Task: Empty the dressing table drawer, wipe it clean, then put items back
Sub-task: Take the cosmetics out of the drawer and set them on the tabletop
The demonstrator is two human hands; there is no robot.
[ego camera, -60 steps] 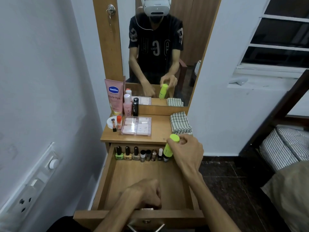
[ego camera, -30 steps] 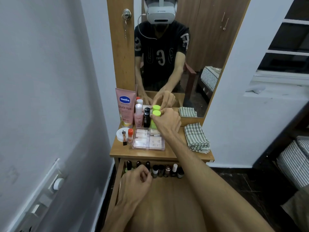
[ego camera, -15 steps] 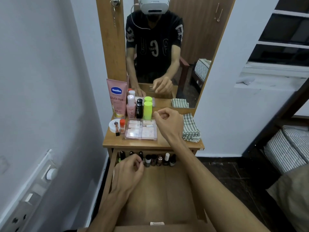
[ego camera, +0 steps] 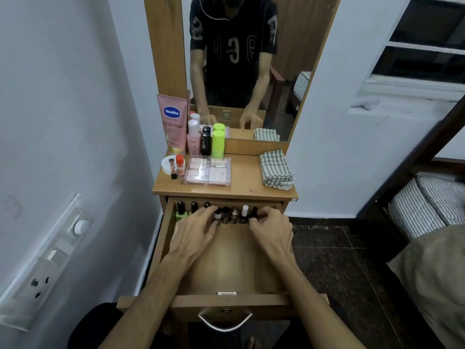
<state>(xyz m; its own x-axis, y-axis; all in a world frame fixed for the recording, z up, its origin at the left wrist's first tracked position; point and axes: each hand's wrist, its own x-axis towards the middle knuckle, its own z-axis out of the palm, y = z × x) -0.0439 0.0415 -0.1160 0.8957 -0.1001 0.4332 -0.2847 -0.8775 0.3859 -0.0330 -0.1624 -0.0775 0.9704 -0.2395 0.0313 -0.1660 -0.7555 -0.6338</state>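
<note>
Left hand (ego camera: pixel 195 229) and right hand (ego camera: pixel 270 229) reach forward, fingers curled.

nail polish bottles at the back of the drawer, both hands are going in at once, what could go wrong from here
1. The nail polish bottles stand upright in a tight row; the left hand and right hand closing from both ends could topple some like dominoes.
2. The row sits partly under the tabletop edge, so lifted bottles or knuckles might knock it.
3. The tabletop's left side is already crowded around the clear box, so more bottles set there could tip the green bottle.
</note>
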